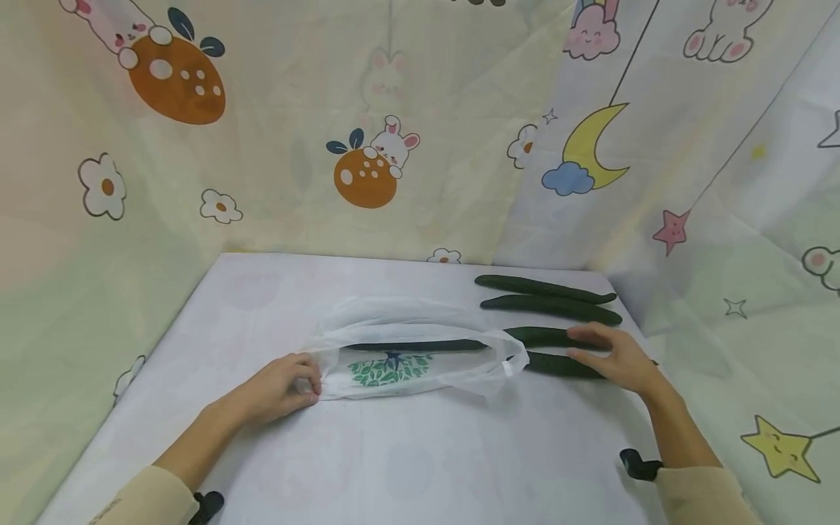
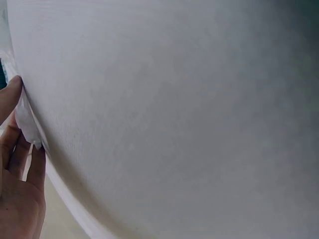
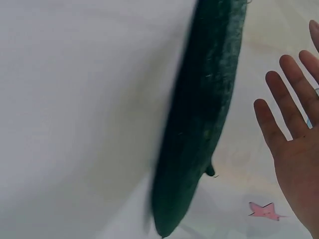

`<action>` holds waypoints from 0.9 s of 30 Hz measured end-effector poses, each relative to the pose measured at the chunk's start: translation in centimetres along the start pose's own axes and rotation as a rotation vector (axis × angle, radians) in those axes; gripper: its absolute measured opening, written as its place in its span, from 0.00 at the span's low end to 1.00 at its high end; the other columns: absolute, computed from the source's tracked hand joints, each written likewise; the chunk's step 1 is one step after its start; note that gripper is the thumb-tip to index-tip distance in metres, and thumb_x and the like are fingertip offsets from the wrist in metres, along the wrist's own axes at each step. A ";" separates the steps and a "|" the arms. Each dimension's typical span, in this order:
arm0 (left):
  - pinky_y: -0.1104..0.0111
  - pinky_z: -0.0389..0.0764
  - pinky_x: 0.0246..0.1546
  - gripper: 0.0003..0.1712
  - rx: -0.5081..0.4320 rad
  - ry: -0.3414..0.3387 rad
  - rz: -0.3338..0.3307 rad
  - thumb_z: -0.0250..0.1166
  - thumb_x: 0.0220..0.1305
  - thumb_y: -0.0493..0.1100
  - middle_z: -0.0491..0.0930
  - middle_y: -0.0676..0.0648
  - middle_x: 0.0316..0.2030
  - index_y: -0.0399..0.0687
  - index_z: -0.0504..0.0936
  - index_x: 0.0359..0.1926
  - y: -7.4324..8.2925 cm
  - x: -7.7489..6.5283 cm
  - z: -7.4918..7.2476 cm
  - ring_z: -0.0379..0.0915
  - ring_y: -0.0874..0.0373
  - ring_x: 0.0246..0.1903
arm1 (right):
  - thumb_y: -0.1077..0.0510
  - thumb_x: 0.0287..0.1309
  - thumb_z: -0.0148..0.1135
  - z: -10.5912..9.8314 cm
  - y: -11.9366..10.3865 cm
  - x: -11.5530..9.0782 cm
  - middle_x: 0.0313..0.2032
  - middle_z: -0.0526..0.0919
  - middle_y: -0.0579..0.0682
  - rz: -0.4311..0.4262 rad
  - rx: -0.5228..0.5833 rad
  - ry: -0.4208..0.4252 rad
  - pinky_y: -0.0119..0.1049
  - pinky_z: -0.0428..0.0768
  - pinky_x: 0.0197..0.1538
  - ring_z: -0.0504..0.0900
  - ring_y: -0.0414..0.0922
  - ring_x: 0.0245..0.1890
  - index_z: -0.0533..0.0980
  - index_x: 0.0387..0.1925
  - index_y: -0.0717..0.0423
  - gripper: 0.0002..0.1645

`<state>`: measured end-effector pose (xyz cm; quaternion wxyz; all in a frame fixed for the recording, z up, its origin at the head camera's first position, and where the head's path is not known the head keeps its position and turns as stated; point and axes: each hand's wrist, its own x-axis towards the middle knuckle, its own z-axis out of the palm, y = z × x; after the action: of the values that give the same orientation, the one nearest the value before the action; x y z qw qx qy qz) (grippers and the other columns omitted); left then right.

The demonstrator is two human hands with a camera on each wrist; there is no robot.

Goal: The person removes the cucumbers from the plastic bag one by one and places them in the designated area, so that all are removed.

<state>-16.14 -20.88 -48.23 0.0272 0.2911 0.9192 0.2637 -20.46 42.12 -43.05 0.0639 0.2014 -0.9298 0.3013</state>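
Note:
A white plastic bag (image 1: 453, 372) with a green leaf print lies flat on the table. A dark green cucumber (image 1: 416, 346) shows through its opening. My left hand (image 1: 289, 386) pinches the bag's left end; in the left wrist view, white plastic (image 2: 27, 124) sits between thumb and fingers. At the right, my right hand (image 1: 620, 357) hovers by two cucumbers, the rear one (image 1: 541, 337) and the front one (image 1: 561, 364), whose left ends meet the bag's handle side. The right wrist view shows the right hand (image 3: 299, 129) with spread, straight fingers beside a cucumber (image 3: 199, 109).
Two more cucumbers, one at the back (image 1: 545, 287) and one just ahead of it (image 1: 551, 308), lie at the table's rear right. The white table (image 1: 407, 459) ends against a printed cloth backdrop (image 1: 453, 175) behind and at both sides.

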 end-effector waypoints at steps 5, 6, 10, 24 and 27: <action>0.55 0.76 0.53 0.09 0.010 0.022 0.028 0.73 0.64 0.44 0.76 0.64 0.44 0.66 0.83 0.33 -0.2 0.1 0.0 0.74 0.59 0.49 | 0.52 0.63 0.73 -1.2 -2.7 1.3 0.55 0.84 0.50 -0.001 -0.007 0.021 0.20 0.72 0.56 0.78 0.32 0.54 0.80 0.57 0.52 0.23; 0.55 0.76 0.53 0.08 0.011 0.023 0.031 0.73 0.64 0.44 0.76 0.64 0.44 0.66 0.83 0.34 -0.2 0.1 0.0 0.74 0.60 0.50 | 0.53 0.63 0.73 -1.4 -3.3 1.5 0.55 0.84 0.50 -0.006 0.001 0.027 0.20 0.72 0.56 0.79 0.33 0.54 0.80 0.57 0.51 0.22; 0.54 0.76 0.54 0.09 0.017 0.031 0.039 0.71 0.66 0.44 0.76 0.63 0.44 0.67 0.82 0.34 -0.2 0.1 -0.1 0.75 0.58 0.51 | 0.57 0.63 0.72 -1.5 -5.4 2.4 0.55 0.84 0.52 -0.057 0.049 0.038 0.20 0.72 0.58 0.79 0.39 0.56 0.80 0.58 0.52 0.22; 0.47 0.74 0.57 0.07 0.007 -0.021 -0.011 0.72 0.65 0.43 0.77 0.59 0.47 0.63 0.83 0.34 0.1 0.0 -0.2 0.75 0.49 0.56 | 0.70 0.60 0.70 1.0 -9.9 5.4 0.55 0.83 0.57 -0.237 0.289 0.072 0.24 0.74 0.61 0.81 0.38 0.56 0.79 0.58 0.59 0.24; 0.48 0.74 0.57 0.09 0.010 -0.025 -0.024 0.72 0.64 0.42 0.77 0.59 0.47 0.64 0.83 0.34 0.0 -0.1 -0.1 0.75 0.49 0.56 | 0.72 0.59 0.69 1.5 -11.0 6.0 0.54 0.82 0.56 -0.286 0.326 0.073 0.26 0.75 0.61 0.81 0.42 0.56 0.79 0.58 0.60 0.24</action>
<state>-16.08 -21.01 -48.13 0.0406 0.2834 0.9237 0.2548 -21.39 31.12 -36.92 0.1063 0.3276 -0.8278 0.4429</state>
